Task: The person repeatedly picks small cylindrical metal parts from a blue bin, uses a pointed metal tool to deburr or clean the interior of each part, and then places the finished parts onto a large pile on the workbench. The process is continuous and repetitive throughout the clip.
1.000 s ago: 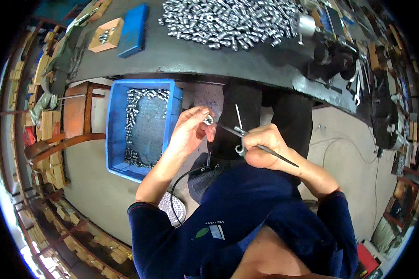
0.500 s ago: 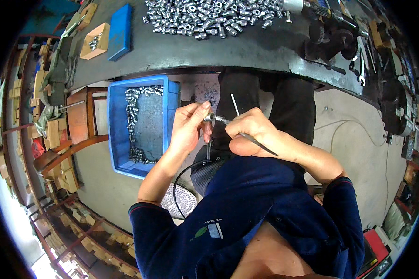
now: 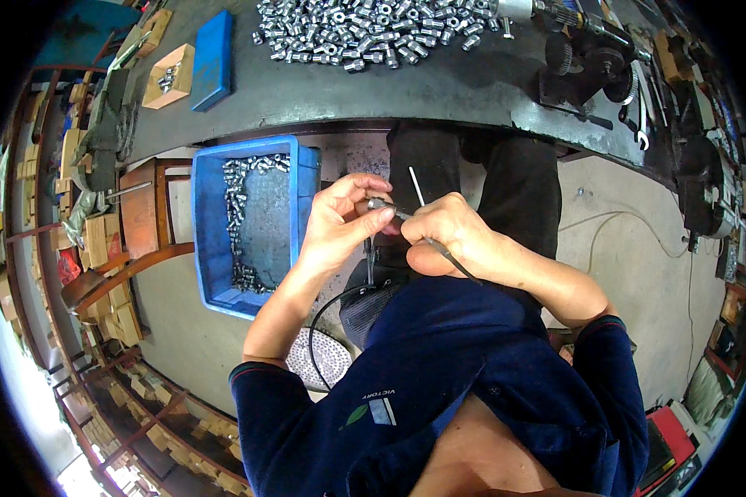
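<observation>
My left hand pinches a small shiny metal fitting between thumb and fingers above my lap. My right hand is closed round a slim dark metal tool, whose tapered tail sticks out past my wrist. Its other end meets the fitting or comes very close to it. A thin white rod also juts up from my right fist. Just below my left fingers stands a slender metal nozzle with a black hose. What sort of tool I grip is hidden by my fingers.
A blue plastic crate on my left holds several fittings along its inner edges. Many more fittings lie heaped on the dark workbench. A small wooden box, a blue case and a geared machine stand there too.
My left fingers have shifted round the fitting, with the thumb now lower and the fitting turned. My right hand has barely moved; the tool's tail has tilted slightly.
</observation>
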`<action>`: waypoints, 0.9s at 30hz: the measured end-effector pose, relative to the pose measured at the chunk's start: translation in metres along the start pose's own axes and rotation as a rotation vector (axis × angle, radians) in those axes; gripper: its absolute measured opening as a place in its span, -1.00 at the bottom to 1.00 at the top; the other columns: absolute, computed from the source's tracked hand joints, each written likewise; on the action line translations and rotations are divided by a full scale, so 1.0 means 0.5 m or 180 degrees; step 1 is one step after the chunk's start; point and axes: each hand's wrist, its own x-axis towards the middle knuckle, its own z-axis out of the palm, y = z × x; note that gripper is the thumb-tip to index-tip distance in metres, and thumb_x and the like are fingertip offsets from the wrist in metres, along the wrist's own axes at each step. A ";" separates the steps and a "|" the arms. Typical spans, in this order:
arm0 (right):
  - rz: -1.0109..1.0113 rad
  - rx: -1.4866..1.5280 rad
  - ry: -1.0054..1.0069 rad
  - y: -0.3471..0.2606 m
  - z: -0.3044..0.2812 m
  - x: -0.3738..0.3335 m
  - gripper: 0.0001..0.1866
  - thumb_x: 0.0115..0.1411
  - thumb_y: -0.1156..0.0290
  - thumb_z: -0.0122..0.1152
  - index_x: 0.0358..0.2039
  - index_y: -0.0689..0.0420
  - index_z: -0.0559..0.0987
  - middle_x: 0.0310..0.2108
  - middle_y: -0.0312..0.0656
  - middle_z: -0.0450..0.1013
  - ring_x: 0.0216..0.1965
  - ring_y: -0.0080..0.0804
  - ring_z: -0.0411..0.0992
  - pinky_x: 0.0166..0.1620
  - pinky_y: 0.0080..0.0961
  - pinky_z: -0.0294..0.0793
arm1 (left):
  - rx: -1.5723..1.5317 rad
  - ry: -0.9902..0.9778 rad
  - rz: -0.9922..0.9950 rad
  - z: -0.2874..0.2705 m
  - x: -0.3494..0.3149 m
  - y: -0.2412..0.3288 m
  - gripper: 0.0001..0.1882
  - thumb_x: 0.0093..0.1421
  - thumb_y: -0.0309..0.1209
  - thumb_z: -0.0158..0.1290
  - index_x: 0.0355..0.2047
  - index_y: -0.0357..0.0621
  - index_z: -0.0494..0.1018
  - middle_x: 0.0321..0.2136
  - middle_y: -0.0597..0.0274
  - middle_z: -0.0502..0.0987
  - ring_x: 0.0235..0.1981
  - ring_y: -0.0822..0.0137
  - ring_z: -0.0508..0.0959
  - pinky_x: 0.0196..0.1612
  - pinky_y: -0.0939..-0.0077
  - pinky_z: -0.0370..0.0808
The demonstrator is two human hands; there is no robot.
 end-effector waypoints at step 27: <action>-0.0032 0.0692 0.0252 -0.055 -0.047 -0.029 -0.31 0.10 -0.23 -0.04 -0.78 0.16 0.12 -0.78 -0.20 -0.01 -0.77 -0.30 0.06 -0.65 -0.42 -0.02 | 0.3797 0.0490 0.1453 -0.057 0.020 -0.029 -0.76 -0.27 -0.51 0.17 -0.48 -0.14 0.49 -0.66 0.22 0.37 -0.68 0.24 0.43 -0.60 0.41 0.35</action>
